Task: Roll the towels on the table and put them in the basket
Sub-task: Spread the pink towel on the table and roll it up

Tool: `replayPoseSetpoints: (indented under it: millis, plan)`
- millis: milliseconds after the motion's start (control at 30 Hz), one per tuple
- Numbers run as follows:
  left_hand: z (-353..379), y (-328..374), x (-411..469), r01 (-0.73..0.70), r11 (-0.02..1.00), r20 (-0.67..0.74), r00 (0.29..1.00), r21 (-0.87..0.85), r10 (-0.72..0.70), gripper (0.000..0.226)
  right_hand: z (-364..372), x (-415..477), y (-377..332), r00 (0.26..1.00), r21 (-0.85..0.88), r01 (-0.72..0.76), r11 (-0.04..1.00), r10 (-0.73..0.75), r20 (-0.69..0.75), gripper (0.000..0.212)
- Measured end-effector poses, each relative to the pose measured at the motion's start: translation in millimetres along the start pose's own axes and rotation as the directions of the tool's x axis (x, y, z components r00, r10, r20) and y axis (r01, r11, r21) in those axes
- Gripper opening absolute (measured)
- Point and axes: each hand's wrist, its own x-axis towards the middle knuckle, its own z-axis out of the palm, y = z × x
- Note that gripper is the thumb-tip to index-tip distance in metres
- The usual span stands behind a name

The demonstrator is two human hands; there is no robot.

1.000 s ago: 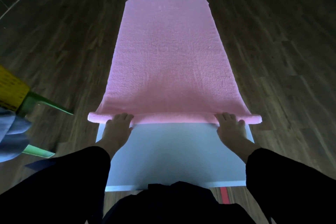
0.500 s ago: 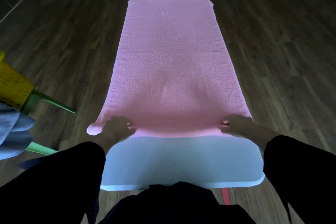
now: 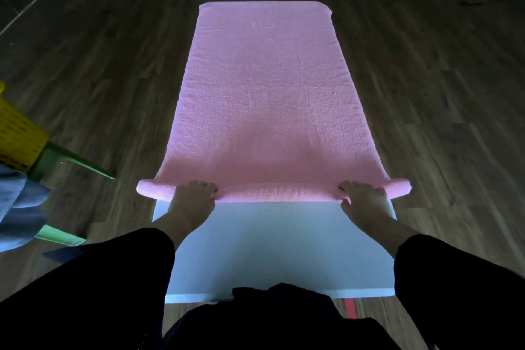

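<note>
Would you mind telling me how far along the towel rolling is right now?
Done: only the near edge of the pink towel is rolled. In hand: the left hand and right hand grip that thin roll. Left: most of it lies flat on the table, then goes into the yellow basket.

White table, pink towel lengthwise on it, near end in a roll.
</note>
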Motion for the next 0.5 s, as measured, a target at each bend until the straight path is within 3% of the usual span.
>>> replayPoseSetpoints:
  millis: [100,133,167,233,300,367,433,500]
  plan:
    - [-18.2,-3.1,10.2,0.014,0.995,0.326,0.945,-0.098,0.019,0.035,-16.8,8.8,1.4,0.984,-0.020,0.021,1.000,-0.017,0.177,0.030]
    - [-22.4,-4.0,12.2,0.020,0.996,0.374,0.927,-0.088,0.014,0.035,-22.8,11.7,2.6,0.969,-0.024,0.001,1.000,0.005,0.247,0.033]
    - [-24.2,-5.3,13.8,0.027,0.998,0.338,0.941,-0.054,-0.007,0.033,-25.8,15.1,4.5,0.964,-0.041,-0.029,0.999,0.039,0.263,0.036]
    - [-25.5,-5.4,12.5,0.076,0.997,0.063,0.995,-0.022,-0.075,0.027,-29.4,21.0,5.7,0.982,-0.078,-0.124,0.989,0.133,0.132,0.034]
    - [-18.9,-1.5,10.5,0.068,0.982,-0.125,0.988,-0.174,-0.091,0.025,-28.4,24.4,2.3,0.986,-0.026,-0.163,0.986,0.163,-0.019,0.026]
    - [-11.1,2.6,8.1,-0.005,0.972,-0.066,0.998,-0.234,-0.011,0.032,-26.0,22.5,-5.0,0.993,0.074,-0.119,0.990,0.117,0.031,0.027]
    - [-6.7,4.7,6.2,-0.015,0.987,0.037,0.999,-0.161,0.021,0.042,-19.0,15.3,-10.4,0.992,0.116,-0.079,0.990,0.067,0.106,0.031]
    - [-7.9,4.4,7.0,-0.002,1.000,0.050,0.999,-0.019,0.003,0.046,-12.8,7.2,-12.4,0.992,0.028,-0.054,0.998,0.050,0.115,0.041]
